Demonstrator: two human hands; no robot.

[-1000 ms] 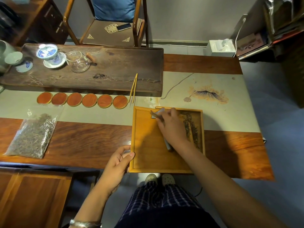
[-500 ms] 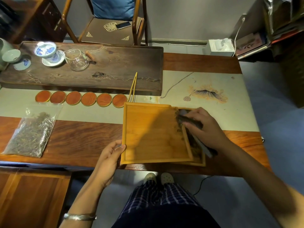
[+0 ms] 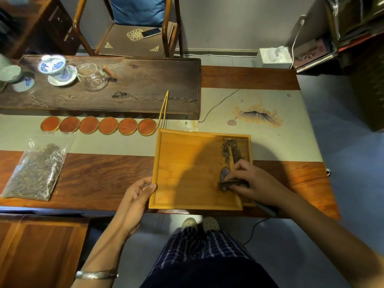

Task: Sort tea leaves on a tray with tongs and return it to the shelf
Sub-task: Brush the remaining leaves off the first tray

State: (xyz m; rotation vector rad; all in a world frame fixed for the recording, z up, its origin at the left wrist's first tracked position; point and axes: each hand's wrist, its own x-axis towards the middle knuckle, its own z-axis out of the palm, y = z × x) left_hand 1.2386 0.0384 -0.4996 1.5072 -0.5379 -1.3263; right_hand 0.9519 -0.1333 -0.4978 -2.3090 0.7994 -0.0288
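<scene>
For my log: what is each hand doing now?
Left hand: grips tray edge.
Right hand: closed on dark tool.

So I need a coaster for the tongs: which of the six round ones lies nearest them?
The rightmost coaster, at the end of the row, right beside the yellow tongs; the other five run off to its left.

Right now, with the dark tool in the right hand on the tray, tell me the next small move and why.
Probably draw the dark tool up into the tea leaves and nudge them apart. The right hand holds it just below the pile, which lies bunched along the right side of the tray, while the left hand steadies the tray's left edge. The yellow tongs lie unused beyond it.
</scene>
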